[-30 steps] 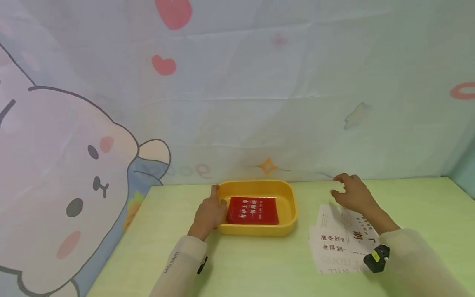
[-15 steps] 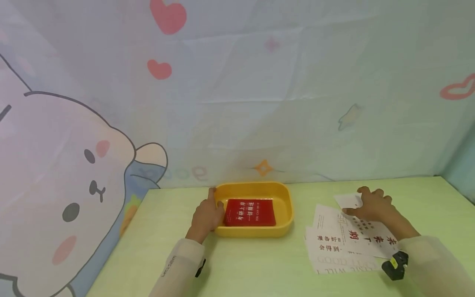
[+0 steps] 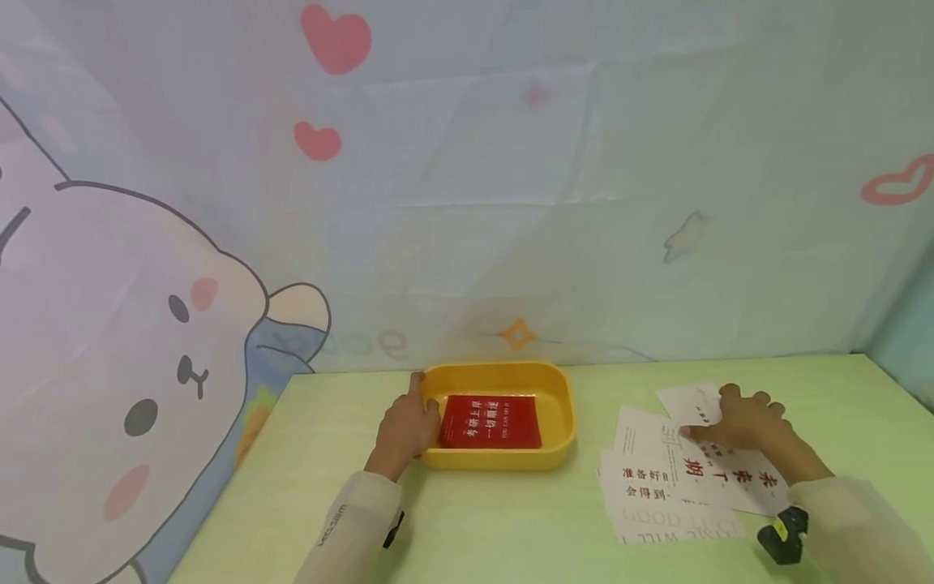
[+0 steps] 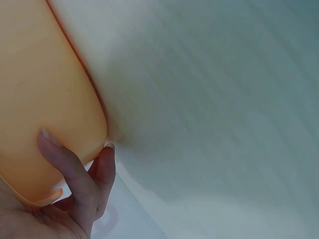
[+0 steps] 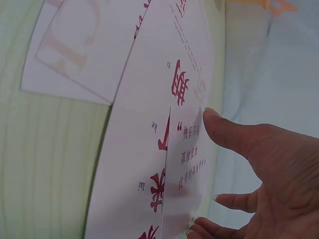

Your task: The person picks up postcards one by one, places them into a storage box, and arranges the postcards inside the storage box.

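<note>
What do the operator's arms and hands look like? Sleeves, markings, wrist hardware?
Left hand and right hand: bare, no gloves. Left sleeve and right sleeve: long, off-white; dark lettering runs along the left one. Right wrist: chunky black device with a yellow-green patch. Left wrist: small black piece, mostly hidden.

Your head view shows even, soft light, with small print on the papers (image 3: 686,478) blurred; in your left-wrist view, a soft shadow spreads across the dim, bluish tabletop (image 4: 209,99).
</note>
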The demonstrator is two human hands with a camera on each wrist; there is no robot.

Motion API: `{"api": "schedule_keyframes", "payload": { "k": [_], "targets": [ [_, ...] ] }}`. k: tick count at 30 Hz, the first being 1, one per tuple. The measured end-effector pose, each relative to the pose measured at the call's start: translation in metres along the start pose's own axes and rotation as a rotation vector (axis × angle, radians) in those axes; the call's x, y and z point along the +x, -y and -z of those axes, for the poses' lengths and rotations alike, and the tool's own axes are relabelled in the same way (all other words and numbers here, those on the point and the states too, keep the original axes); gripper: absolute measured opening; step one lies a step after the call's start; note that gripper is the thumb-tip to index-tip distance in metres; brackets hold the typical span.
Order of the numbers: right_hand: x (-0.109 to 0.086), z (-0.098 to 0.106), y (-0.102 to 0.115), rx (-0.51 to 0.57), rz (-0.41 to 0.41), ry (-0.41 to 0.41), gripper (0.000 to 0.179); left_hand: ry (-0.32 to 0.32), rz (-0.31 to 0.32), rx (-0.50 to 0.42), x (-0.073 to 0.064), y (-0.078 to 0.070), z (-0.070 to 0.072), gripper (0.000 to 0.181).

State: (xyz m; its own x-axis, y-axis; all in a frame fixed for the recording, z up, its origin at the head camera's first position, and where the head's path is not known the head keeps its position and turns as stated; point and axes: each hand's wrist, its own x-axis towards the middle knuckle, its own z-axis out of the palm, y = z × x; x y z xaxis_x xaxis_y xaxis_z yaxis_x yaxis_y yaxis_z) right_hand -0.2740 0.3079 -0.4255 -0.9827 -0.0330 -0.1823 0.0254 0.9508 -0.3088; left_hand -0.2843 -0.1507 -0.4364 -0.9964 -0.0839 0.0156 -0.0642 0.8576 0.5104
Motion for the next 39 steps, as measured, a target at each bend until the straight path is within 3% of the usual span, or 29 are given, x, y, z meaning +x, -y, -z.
{"api": "schedule_keyframes", "payload": {
  "k": [6, 13, 16, 22, 29, 32, 39],
  "targets": [
    [0.002, -0.001, -0.002, 0.026, -0.025, 0.007, 0.096, 0.004, 0.007, -0.004, 0.0, 0.002, -0.002, 0.055],
    [0.012, -0.003, -0.013, 0.008, -0.022, 0.01, 0.104, -0.005, -0.008, -0.016, 0.002, 0.001, -0.002, 0.054],
    [0.013, -0.002, -0.014, 0.009, -0.011, 0.005, 0.097, -0.002, -0.002, -0.01, 0.002, 0.001, -0.002, 0.054],
    [0.012, 0.003, -0.012, 0.118, -0.004, -0.047, 0.084, 0.001, -0.001, -0.022, 0.001, 0.001, 0.0, 0.054],
    [0.01, 0.012, -0.011, 0.22, 0.104, -0.092, 0.054, 0.009, 0.016, -0.018, 0.001, 0.001, -0.001, 0.056],
    [0.007, 0.018, -0.005, 0.248, 0.13, -0.08, 0.047, 0.01, 0.023, -0.019, 0.001, 0.001, 0.0, 0.056],
    [0.0, 0.022, 0.011, 0.331, 0.141, -0.004, 0.048, 0.012, 0.023, -0.023, -0.001, -0.001, 0.002, 0.055]
  ]
}}
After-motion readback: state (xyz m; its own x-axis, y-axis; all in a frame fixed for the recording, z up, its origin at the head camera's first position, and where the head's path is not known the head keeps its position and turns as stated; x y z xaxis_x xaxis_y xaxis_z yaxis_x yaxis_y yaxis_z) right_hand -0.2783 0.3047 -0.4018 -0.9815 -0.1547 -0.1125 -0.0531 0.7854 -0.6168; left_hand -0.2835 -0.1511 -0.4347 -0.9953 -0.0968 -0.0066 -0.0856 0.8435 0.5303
